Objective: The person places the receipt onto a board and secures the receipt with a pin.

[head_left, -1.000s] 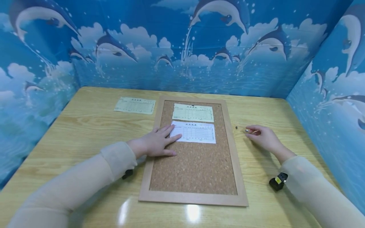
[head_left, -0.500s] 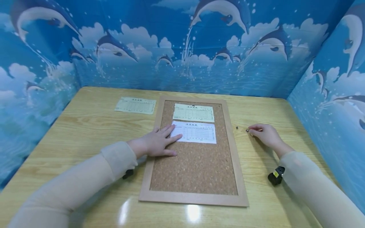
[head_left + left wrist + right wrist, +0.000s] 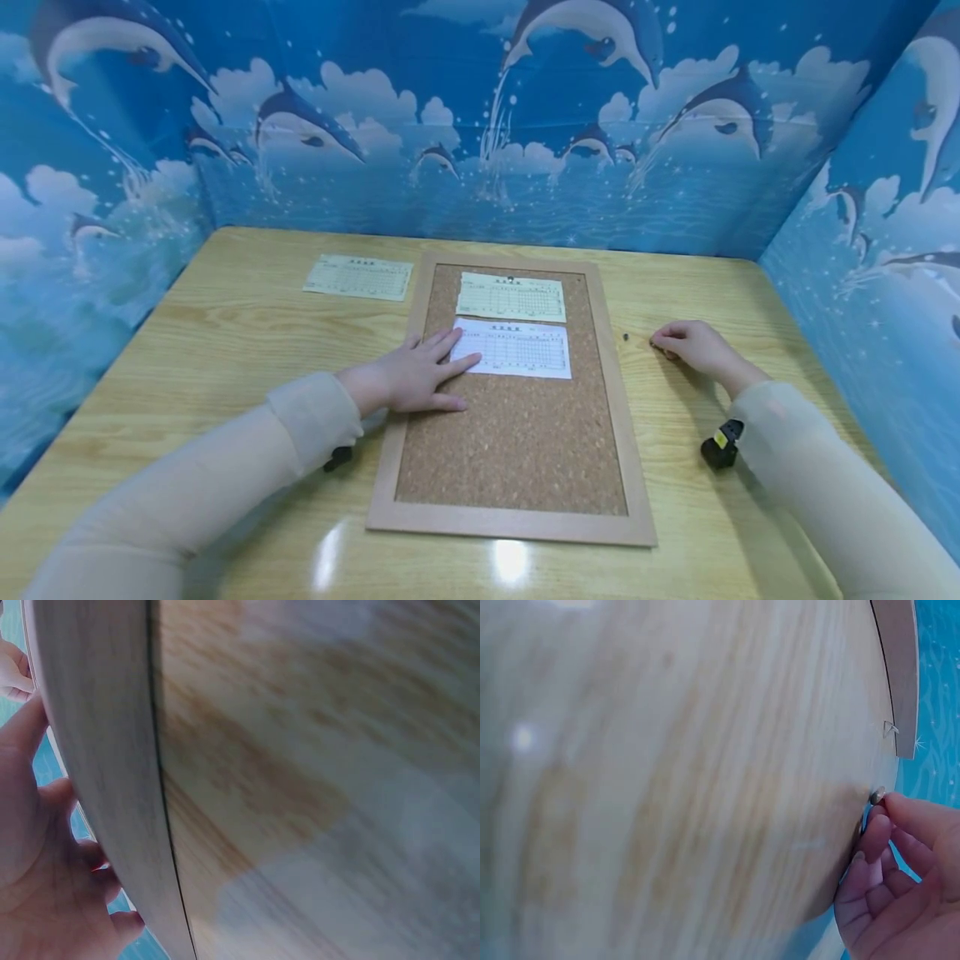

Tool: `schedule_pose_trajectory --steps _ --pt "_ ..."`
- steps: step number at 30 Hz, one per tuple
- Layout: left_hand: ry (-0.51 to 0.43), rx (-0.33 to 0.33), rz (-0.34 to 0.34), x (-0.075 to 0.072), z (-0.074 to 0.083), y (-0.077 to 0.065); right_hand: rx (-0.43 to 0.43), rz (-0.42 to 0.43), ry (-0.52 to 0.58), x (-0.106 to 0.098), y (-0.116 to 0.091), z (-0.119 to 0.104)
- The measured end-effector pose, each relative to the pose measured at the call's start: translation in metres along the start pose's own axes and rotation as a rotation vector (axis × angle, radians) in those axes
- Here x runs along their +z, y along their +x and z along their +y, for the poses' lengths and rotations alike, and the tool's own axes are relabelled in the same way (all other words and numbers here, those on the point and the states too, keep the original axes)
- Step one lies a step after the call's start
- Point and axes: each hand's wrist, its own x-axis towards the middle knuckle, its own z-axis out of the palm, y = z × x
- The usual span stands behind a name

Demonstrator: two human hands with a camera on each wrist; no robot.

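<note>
In the head view, the left hand (image 3: 420,375), left of centre, is spreading its fingers wide, gripping nothing, with fingertips lying on the left end of the white slip (image 3: 521,350). That slip is resting mid-frame on the corkboard (image 3: 510,442), just below the pinned green slip (image 3: 512,297). No pin is showing on the white one, so a lifting or sliding hand could be skewing it. At centre right, the right hand (image 3: 697,346) is pinching something tiny; a second small tack (image 3: 626,337) is lying between it and the board, where a careless sweep could be knocking it away.

In the left wrist view, the left hand is reaching over the board's edge at the far left; the white slip is not showing.

In the right wrist view, at the right edge, the fingertips are narrowly pinching a metal tack (image 3: 877,796). Such a slight hold could be letting it drop, or pricking a finger; its point's direction I cannot tell.
</note>
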Motion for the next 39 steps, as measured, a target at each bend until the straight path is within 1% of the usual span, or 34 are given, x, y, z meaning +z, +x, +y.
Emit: schedule_pose_trajectory --steps 8,15,18,24,29,36,39 --pt "0.006 0.004 0.008 0.000 0.000 -0.001 0.033 -0.024 0.038 -0.002 0.006 0.003" --pt "-0.011 -0.001 0.007 0.000 0.001 -0.002 0.060 -0.111 0.121 -0.007 0.011 0.006" --pt "-0.016 -0.002 0.008 0.000 0.001 -0.003 0.070 -0.124 0.135 -0.008 0.013 0.006" --pt "-0.001 0.006 0.013 0.000 0.002 -0.003 0.095 -0.109 0.136 -0.008 0.016 0.007" --pt "0.014 0.007 0.011 0.002 0.003 -0.001 0.114 -0.101 0.149 -0.008 0.013 0.007" --pt "-0.024 0.004 0.016 0.003 0.001 -0.001 0.091 -0.084 0.153 -0.006 0.010 0.007" --pt "-0.020 0.002 0.024 0.002 0.001 0.000 0.083 -0.067 0.143 -0.006 0.009 0.008"
